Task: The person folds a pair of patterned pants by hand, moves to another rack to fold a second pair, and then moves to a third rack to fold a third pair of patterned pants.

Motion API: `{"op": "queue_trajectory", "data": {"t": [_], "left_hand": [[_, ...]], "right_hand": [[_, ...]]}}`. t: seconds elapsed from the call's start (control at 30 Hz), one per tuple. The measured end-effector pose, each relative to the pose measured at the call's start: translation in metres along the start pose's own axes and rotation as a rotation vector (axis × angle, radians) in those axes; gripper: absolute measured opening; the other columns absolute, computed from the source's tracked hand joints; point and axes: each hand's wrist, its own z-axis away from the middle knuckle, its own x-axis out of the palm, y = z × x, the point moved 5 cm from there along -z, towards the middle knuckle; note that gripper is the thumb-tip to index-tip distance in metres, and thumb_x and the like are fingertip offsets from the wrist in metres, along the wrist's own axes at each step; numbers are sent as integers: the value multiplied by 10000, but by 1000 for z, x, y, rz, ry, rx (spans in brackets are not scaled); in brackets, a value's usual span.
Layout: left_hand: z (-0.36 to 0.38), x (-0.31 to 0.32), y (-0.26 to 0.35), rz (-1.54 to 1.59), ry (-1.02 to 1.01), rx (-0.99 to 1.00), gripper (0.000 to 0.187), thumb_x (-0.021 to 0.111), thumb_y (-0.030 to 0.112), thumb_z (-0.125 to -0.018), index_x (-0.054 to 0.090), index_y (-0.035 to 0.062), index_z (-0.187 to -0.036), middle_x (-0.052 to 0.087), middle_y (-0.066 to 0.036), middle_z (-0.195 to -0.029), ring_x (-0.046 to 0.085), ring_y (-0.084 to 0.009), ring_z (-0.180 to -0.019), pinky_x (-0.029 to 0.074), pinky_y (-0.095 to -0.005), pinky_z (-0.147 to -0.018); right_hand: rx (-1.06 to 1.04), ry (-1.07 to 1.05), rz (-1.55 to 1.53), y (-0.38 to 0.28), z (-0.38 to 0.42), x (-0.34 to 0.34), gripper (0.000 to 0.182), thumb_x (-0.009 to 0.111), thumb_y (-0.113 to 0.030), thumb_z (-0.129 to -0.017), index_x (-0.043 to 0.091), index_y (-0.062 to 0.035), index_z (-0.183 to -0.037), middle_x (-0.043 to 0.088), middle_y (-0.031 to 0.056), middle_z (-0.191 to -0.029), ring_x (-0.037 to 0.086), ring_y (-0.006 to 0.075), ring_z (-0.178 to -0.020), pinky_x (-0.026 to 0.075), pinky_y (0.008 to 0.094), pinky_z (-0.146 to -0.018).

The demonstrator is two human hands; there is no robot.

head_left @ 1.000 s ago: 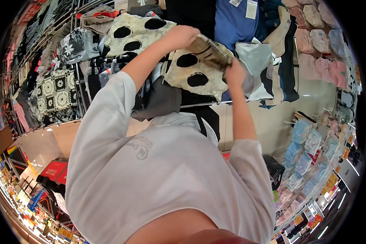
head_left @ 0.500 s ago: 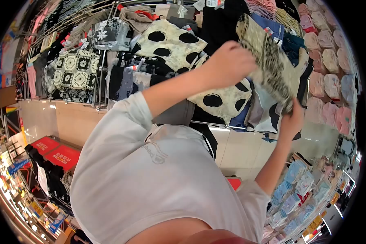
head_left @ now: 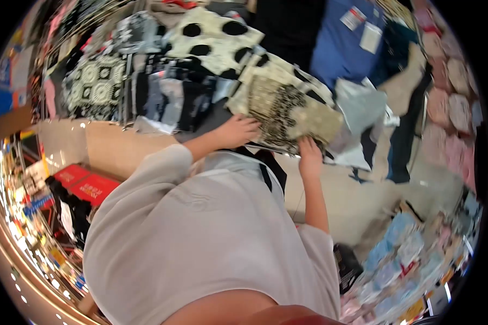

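Note:
A folded beige garment with a black pattern (head_left: 287, 111) lies on top of cream cloth with black dots (head_left: 214, 38) at the front of the display. My left hand (head_left: 236, 130) rests at its left edge, fingers stretched out and slightly apart. At the near edge, my right hand (head_left: 310, 154) has its fingers over the fabric, closed on it; the thumb is hidden. To the right of the garment is a light grey piece (head_left: 360, 105), and behind that lies a blue garment (head_left: 344, 40) with white tags.
More folded clothes, one black-and-white with a circle pattern (head_left: 97, 81), fill the rack to the left. Pink packaged items (head_left: 450, 103) hang at the far right. Pale blue packs (head_left: 401, 238) stand lower right, red boxes (head_left: 87, 184) lower left. Black cloth (head_left: 287, 32) lies at the back.
The patterned garment was held up at the right between both hands; now it lies folded further left and nearer. Both hands have come down with it, and the blue garment shows more.

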Motion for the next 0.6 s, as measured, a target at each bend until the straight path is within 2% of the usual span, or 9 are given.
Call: {"op": "queue_trajectory", "data": {"t": [0.1,0.17,0.2,0.27,0.33,0.4,0.47,0.53,0.6], "left_hand": [[-20,-20,7,177,-258,37,451,680,285,-857,634,131,-1278,598,-102,-1354,526,-291,-1287,404,-480,-989],[-36,-34,-10,165,-461,-310,431,707,283,-863,652,103,-1251,598,-113,-1334,505,-319,-1314,404,-506,-1014],[-42,-29,-14,164,-463,-314,431,707,283,-863,652,103,-1251,598,-113,-1334,505,-319,-1314,404,-506,-1014],[-56,-45,-42,158,276,-450,536,773,289,-823,607,98,-1296,607,-120,-1293,512,-319,-1303,398,-538,-1057],[-90,-59,-42,30,279,-404,588,789,298,-809,578,100,-1322,615,-121,-1262,531,-320,-1270,387,-541,-1082],[-119,-66,-47,-102,282,-355,641,804,307,-796,549,102,-1347,622,-122,-1231,550,-322,-1236,376,-545,-1108],[-134,-54,-60,-158,14,-462,715,825,326,-780,498,124,-1383,615,-120,-1251,543,-327,-1245,332,-547,-1160],[-143,-62,-60,-156,-83,-455,717,830,336,-785,491,126,-1380,646,-105,-1215,574,-327,-1219,370,-536,-1116],[-147,-57,-64,23,-179,-467,675,809,280,-808,488,125,-1381,691,-120,-1053,644,-352,-1085,467,-500,-979]], "right_hand": [[-21,-135,-22,2,14,-10,346,659,-67,-833,680,-25,-1176,664,149,-1288,552,361,-1294,464,469,-1016],[-6,-87,-226,1,0,-32,430,781,-187,-778,687,-42,-1171,661,136,-1265,544,363,-1281,446,485,-1013],[-8,-87,-230,5,-9,-45,430,781,-187,-778,687,-42,-1171,661,136,-1265,544,363,-1281,446,485,-1013],[5,135,-373,22,-36,-65,475,796,-208,-772,670,-37,-1197,661,149,-1228,560,364,-1240,443,491,-1007],[36,276,-225,41,-62,-64,539,808,-213,-766,638,-46,-1250,658,164,-1169,576,369,-1186,447,494,-992],[36,223,-151,49,-94,-69,542,811,-208,-764,628,-53,-1250,656,161,-1165,575,370,-1186,447,502,-981],[31,170,-80,53,-112,-66,546,813,-204,-762,618,-60,-1251,654,157,-1161,575,371,-1185,446,511,-970],[150,-201,54,62,-121,-45,495,806,-206,-762,619,-73,-1202,682,125,-1091,617,372,-1122,484,504,-891],[162,-183,13,68,-120,-42,432,786,-180,-777,637,-67,-1166,696,142,-1052,640,380,-1069,494,504,-864]]}}
